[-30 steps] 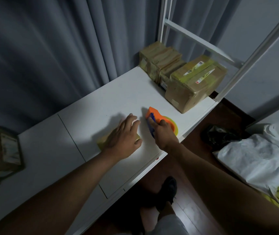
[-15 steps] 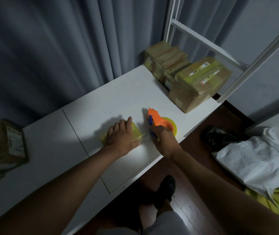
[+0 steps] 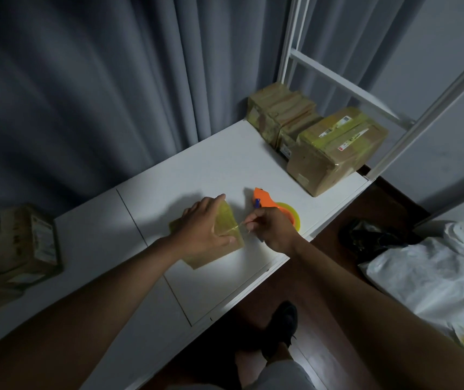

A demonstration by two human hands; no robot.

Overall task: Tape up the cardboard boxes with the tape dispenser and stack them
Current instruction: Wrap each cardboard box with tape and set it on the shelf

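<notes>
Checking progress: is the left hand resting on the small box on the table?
Yes, the left hand lies across the small box, pressing it onto the white table.

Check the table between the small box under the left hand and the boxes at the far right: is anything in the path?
Yes: the tape dispenser sits on the table between the small box and the taped boxes.
</notes>
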